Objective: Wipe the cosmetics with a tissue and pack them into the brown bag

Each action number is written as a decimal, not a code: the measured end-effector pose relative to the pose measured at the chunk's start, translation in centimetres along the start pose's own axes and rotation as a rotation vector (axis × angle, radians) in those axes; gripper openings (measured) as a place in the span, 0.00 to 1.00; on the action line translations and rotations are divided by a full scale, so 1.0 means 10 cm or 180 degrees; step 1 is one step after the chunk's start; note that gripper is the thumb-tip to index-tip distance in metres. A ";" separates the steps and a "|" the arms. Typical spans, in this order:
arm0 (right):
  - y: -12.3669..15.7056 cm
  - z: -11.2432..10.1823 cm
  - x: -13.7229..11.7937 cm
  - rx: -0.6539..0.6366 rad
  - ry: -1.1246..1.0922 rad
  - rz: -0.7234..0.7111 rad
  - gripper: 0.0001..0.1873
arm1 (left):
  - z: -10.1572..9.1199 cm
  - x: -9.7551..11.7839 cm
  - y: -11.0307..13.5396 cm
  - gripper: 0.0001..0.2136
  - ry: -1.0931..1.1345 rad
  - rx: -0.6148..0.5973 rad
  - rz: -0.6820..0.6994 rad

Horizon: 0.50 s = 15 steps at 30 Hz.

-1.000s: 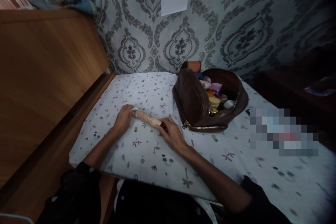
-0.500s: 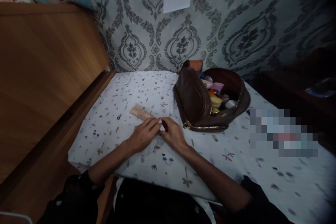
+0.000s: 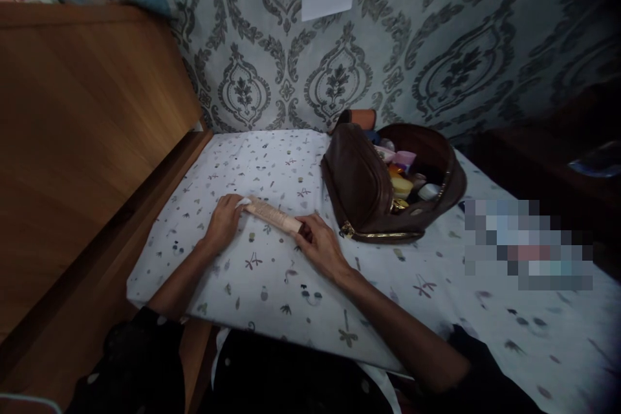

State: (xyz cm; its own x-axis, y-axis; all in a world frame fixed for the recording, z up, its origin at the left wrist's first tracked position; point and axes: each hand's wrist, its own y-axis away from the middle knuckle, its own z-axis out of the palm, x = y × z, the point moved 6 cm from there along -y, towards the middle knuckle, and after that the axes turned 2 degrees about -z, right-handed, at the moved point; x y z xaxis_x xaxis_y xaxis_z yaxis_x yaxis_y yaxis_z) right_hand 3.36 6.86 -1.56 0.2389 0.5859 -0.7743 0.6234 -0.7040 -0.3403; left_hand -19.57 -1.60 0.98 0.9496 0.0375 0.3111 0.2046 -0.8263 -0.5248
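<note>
A flat beige squeeze tube [image 3: 274,215] with small print lies slantwise between my hands, low over the cloth. My right hand [image 3: 320,242] has its fingers closed around the tube's near right end, and a dark part there is mostly hidden by them. At the far left end, my left hand [image 3: 226,220] is closed on a small white piece that looks like tissue [image 3: 244,202], pressed against the tube's flat end. To the right of my hands stands a brown zip bag [image 3: 356,174], unzipped and open.
Pink, yellow and white cosmetic containers [image 3: 402,187] fill the bag. A white printed cloth [image 3: 272,162] covers the table. A wooden cabinet [image 3: 97,110] borders the left, a patterned wall [image 3: 291,65] the back. A blurred-out item [image 3: 528,246] lies at right.
My left hand has slid left along the tube with the white tissue, from the right end to the far left end. The right hand has stayed in place.
</note>
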 end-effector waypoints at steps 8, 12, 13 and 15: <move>-0.02 0.02 0.03 0.0037 -0.0484 0.0182 0.15 | 0.11 1.07 0.24 0.16 -0.0008 -0.0161 0.1330; -0.01 0.03 0.06 -0.0051 -0.0751 0.0368 0.16 | 0.18 1.12 0.26 0.17 -0.0107 -0.0158 0.1396; 0.00 0.03 0.08 -0.0088 -0.0849 0.0471 0.17 | 0.18 1.03 0.23 0.17 -0.0142 -0.0128 0.1337; 0.01 0.04 0.10 -0.0158 -0.1072 0.0697 0.20 | 0.14 0.79 0.15 0.17 -0.0230 -0.0076 0.1136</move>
State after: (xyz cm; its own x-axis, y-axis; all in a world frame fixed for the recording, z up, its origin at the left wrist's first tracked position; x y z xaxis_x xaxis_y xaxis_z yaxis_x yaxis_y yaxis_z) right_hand 3.38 7.18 -2.54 0.1180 0.2542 -0.9599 0.6219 -0.7726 -0.1281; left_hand -11.41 -1.74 1.59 0.9748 -0.2165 0.0545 -0.1474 -0.8074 -0.5713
